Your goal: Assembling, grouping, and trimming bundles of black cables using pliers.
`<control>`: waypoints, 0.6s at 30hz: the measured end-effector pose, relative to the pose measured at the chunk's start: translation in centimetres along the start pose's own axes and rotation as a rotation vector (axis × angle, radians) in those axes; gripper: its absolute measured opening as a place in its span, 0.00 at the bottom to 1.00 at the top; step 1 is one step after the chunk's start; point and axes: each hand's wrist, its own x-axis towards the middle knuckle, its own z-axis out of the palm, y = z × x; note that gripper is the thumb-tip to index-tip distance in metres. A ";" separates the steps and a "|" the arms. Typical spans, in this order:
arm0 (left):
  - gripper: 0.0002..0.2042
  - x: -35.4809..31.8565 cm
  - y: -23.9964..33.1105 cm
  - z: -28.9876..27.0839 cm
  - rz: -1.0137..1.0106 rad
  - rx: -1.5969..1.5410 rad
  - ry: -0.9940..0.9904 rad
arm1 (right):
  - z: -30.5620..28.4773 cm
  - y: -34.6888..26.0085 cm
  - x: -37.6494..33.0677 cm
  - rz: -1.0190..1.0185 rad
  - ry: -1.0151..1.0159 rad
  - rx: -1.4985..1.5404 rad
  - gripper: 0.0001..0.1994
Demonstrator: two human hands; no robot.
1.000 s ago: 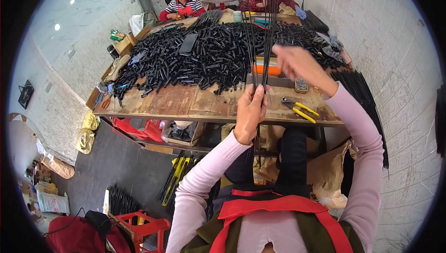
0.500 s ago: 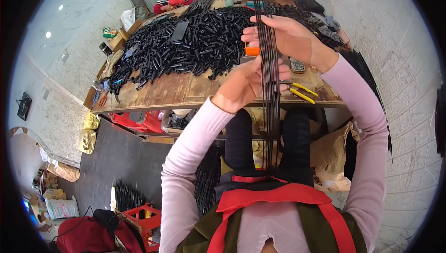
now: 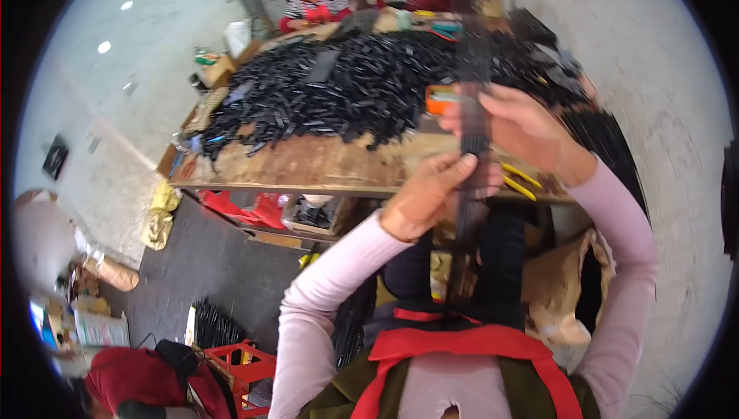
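Wooden counter point(image 3: 331, 165) heaped with small black parts point(image 3: 346, 95) fills the background. Before it, the left hand point(image 3: 431, 196) and right hand point(image 3: 523, 130) have their fingers clamped on an upright bundle of thin dark rods point(image 3: 473, 111), likely light, stiff and slippery; best held mid-length.

Worn wooden workbench point(image 3: 323, 166), broad heap of black strips point(image 3: 346, 95), orange box point(image 3: 440, 98), yellow-handled pliers point(image 3: 520, 180)

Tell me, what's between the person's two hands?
A bundle of long dark strips, gripped by the left hand and right hand, in the head view.
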 end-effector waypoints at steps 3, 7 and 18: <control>0.19 0.2 -1.1 0.8 -0.046 -0.071 -0.129 | -0.6 -0.7 -1.2 0.005 0.108 -0.011 0.20; 0.20 -1.2 -0.3 1.6 -0.099 -0.073 -0.038 | 1.5 -0.9 -1.2 0.045 0.105 -0.024 0.20; 0.23 0.4 1.5 1.1 -0.067 -0.021 -0.048 | 0.4 -1.7 -1.1 0.069 0.086 -0.090 0.17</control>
